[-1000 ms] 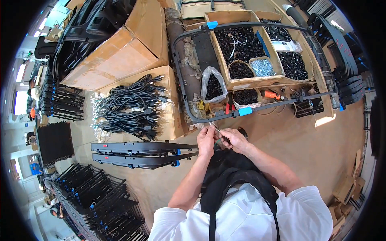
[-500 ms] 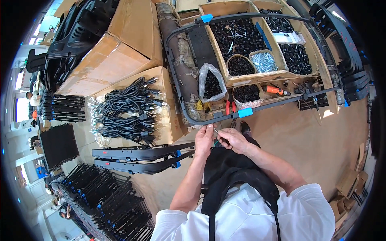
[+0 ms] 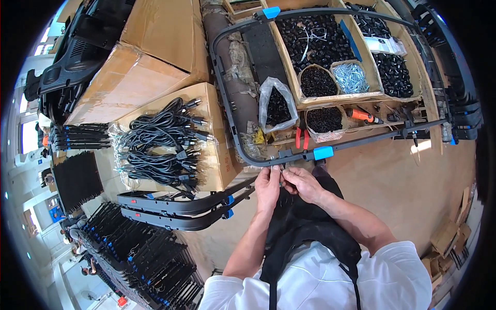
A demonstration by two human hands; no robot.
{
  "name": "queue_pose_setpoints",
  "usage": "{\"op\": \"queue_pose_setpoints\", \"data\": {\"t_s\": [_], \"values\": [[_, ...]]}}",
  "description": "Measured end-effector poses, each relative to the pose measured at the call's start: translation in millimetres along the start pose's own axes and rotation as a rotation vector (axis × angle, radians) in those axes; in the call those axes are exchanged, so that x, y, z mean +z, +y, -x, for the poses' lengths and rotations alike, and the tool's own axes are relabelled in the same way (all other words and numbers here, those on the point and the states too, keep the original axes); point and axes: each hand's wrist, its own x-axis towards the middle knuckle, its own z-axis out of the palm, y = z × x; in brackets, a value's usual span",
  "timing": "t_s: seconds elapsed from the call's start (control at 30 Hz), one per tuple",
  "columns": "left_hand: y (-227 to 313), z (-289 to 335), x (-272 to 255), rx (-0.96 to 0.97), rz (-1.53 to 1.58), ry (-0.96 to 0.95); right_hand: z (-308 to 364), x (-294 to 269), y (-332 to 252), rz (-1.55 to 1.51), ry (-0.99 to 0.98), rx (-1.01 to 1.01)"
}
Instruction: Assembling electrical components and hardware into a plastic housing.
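Note:
My left hand (image 3: 267,189) and my right hand (image 3: 304,185) are close together, just below the near left corner of a black tubular frame (image 3: 289,155) with blue tape on it. Both sets of fingers are pinched. What sits between them is too small to name; a dark bit and a touch of green show there. Beyond the frame's near bar lie red-handled pliers (image 3: 298,138), with a clear bag of black parts (image 3: 278,108) and a small box of black screws (image 3: 324,120) on either side.
A wooden divided tray (image 3: 356,97) holds black caps, silver screws (image 3: 350,77) and black screws. An orange-handled tool (image 3: 361,114) lies at its near side. Bundled black power cords (image 3: 160,144) rest on a carton at left. Curved black frames (image 3: 170,204) stand below it.
My hands have shifted slightly right and nearer to me, and come closer together. The thin pale strand between my fingers no longer shows. The view has shifted a little.

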Motion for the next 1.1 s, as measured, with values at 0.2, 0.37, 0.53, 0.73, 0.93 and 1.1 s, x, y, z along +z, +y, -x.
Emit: {"op": "queue_pose_setpoints", "data": {"t_s": [0.2, 0.37, 0.53, 0.73, 0.93, 1.1], "values": [[-41.1, 47.1, -45.7, 0.279, -0.484, 0.363, -17.8, 3.0, 0.3, -0.091, 0.006, -0.026], [-57.5, 49.4, -32.6, 0.367, -0.529, -0.01, -20.0, 10.6, -2.2, -0.169, 0.014, 0.009], [-71.3, 33.1, -30.5, 0.161, -0.349, -0.326, -17.4, 15.7, -1.3, -0.166, 0.05, -0.068], [-78.9, 32.0, -41.0, 0.199, -0.193, -0.404, 39.3, 47.8, -66.5, 1.462, 0.253, -0.254], [-62.9, 31.9, -34.2, 0.126, 0.056, -0.42, -16.7, 52.6, -145.3, 1.754, 0.131, -0.219], [-55.2, 34.3, -32.2, 0.053, 0.116, -0.4, -65.5, 53.5, -139.6, 1.324, -0.151, -0.036]]}}
